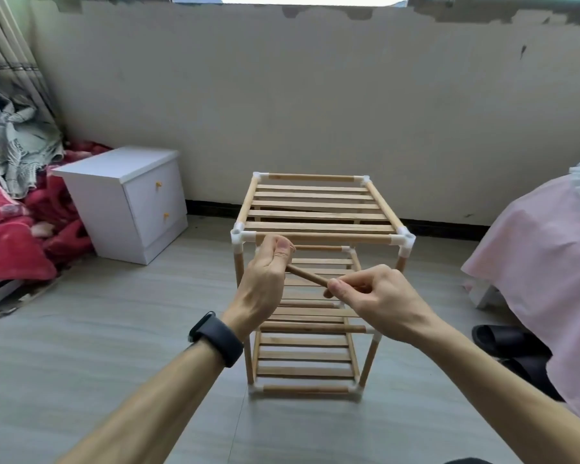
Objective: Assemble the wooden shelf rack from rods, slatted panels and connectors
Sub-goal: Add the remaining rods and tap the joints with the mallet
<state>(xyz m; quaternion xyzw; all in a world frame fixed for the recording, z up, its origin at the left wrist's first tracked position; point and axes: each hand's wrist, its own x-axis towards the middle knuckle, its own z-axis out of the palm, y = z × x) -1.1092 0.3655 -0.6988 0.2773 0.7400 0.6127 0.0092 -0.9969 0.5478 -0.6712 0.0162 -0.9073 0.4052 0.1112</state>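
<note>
Grey plank floor (81, 346) under you. Wooden shelf rack (318, 209) stands upright on it, with white connectors at its bottom corners. White two-drawer cabinet (124, 209) sits on the floor left of the rack and further back, well apart. Black slippers (503, 339) lie right of the rack.

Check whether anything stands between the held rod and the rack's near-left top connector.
Nothing visible does. The left hand and right hand hold the rod close to the connector, whose upward socket looks empty.
</note>
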